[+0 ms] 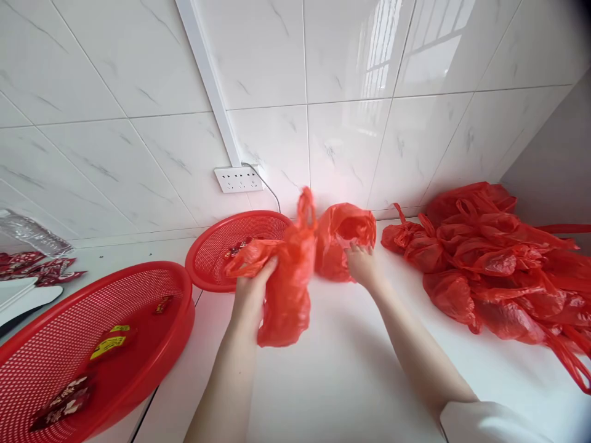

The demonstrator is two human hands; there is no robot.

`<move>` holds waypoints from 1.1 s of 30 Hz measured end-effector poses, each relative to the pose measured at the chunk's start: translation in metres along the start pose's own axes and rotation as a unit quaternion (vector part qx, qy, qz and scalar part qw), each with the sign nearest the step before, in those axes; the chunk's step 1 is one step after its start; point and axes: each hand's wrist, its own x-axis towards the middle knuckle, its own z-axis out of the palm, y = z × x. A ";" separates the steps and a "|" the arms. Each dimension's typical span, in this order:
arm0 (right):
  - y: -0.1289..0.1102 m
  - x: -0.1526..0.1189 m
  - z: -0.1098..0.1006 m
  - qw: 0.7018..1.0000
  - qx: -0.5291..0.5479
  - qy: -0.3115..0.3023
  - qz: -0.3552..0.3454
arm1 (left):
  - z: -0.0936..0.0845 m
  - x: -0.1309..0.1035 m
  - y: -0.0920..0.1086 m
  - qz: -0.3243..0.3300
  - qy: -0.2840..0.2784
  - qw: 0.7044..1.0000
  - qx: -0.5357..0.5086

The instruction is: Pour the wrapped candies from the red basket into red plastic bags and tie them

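A red plastic bag with its handles sticking up hangs from my left hand, whose fingers are wrapped round its upper left side. To its right, a second red bag stands near the wall with its mouth open. My right hand is at the front edge of that bag's mouth, the fingers bent against the plastic and partly hidden. What the bags contain does not show through clearly.
Two red mesh baskets sit on the left with a few packets inside. A heap of red bags covers the right side. Packets and a white tray lie far left. A socket strip with a cable is on the wall.
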 end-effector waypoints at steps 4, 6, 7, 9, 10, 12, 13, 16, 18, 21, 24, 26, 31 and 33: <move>0.000 -0.033 -0.043 0.983 0.101 0.140 -0.066 | 0.007 -0.005 0.008 0.024 0.034 0.998 -0.054; -0.011 -0.055 -0.056 0.933 0.198 0.236 -0.189 | 0.006 -0.005 0.006 0.055 -0.009 0.998 -0.027; -0.017 -0.064 -0.059 0.903 0.229 0.255 -0.258 | 0.005 -0.004 0.003 0.079 -0.038 0.996 -0.016; -0.030 -0.074 -0.058 0.867 0.249 0.219 -0.373 | 0.006 -0.003 -0.004 0.143 -0.076 0.987 -0.018; -0.034 -0.076 -0.055 0.858 0.250 0.180 -0.411 | 0.007 -0.004 -0.007 0.172 -0.083 0.981 -0.030; -0.038 -0.071 -0.044 0.859 0.246 0.091 -0.441 | 0.008 -0.005 -0.014 0.206 -0.073 0.974 -0.064; -0.037 -0.067 -0.038 0.864 0.243 0.052 -0.438 | 0.007 -0.006 -0.016 0.211 -0.067 0.972 -0.082; -0.027 -0.052 -0.023 0.890 0.224 -0.016 -0.396 | -0.005 -0.007 -0.017 0.197 -0.045 0.973 -0.108; -0.016 -0.047 -0.019 0.911 0.199 -0.021 -0.359 | -0.019 -0.008 -0.015 0.190 -0.024 0.978 -0.079; -0.003 -0.049 -0.023 0.924 0.189 -0.026 -0.330 | -0.039 -0.009 -0.016 0.156 -0.053 0.986 -0.003; 0.003 -0.056 -0.028 0.915 0.227 -0.046 -0.330 | -0.049 -0.016 -0.021 0.107 -0.101 0.987 0.057; 0.003 -0.058 -0.028 0.915 0.228 -0.046 -0.329 | -0.050 -0.026 -0.021 0.131 -0.078 0.982 0.115; -0.010 -0.064 -0.028 0.910 0.211 -0.032 -0.356 | -0.029 -0.061 0.007 0.358 -0.065 0.910 0.197; -0.017 -0.070 -0.031 0.904 0.208 -0.021 -0.373 | -0.014 -0.070 0.019 0.374 -0.155 0.883 0.237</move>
